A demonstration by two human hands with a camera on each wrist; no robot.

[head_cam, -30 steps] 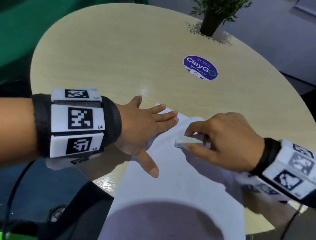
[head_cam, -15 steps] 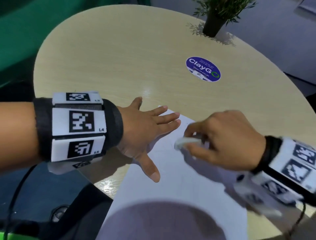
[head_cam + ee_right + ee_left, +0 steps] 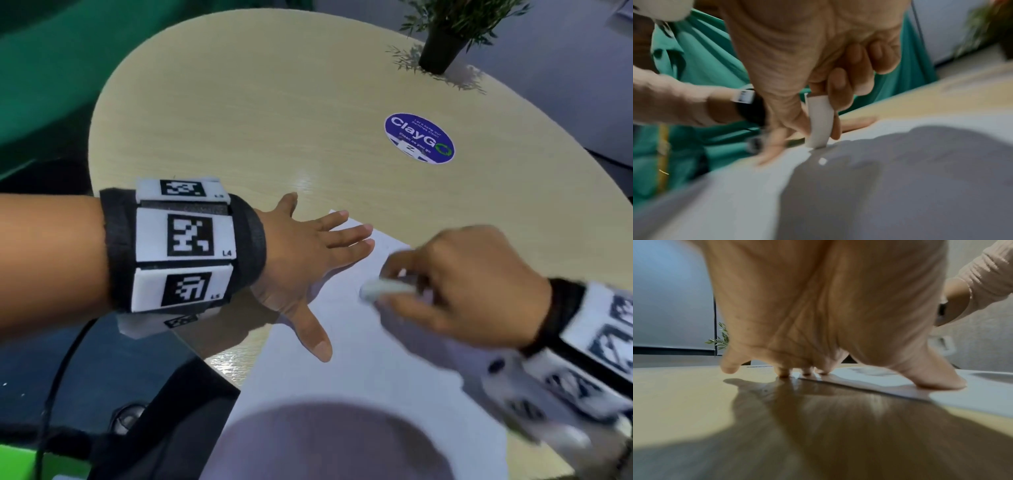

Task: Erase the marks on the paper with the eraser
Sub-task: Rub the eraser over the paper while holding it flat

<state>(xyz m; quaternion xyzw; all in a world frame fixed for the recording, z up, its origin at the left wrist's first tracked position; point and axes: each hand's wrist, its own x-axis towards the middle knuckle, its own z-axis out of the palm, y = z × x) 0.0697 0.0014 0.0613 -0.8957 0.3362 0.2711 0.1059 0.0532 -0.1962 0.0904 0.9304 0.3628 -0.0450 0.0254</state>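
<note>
White paper sheet (image 3: 359, 359) pinned flat by spread left hand (image 3: 301, 260) so rubbing cannot shift it. White rectangular eraser (image 3: 387, 290) pinched on edge by right hand (image 3: 469, 287) for concentrated pressure

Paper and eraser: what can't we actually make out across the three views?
- Marks on the paper: head view, too faint, with the right hand over the spot.
- Eraser contact point: right wrist view, motion blur.
- Eraser's rear end: head view, hidden inside the right hand's fingers.
- Paper's near edge: head view, cut off by the frame edge and lost in shadow.
- Left hand fingertips: left wrist view, mostly hidden behind the palm.
</note>
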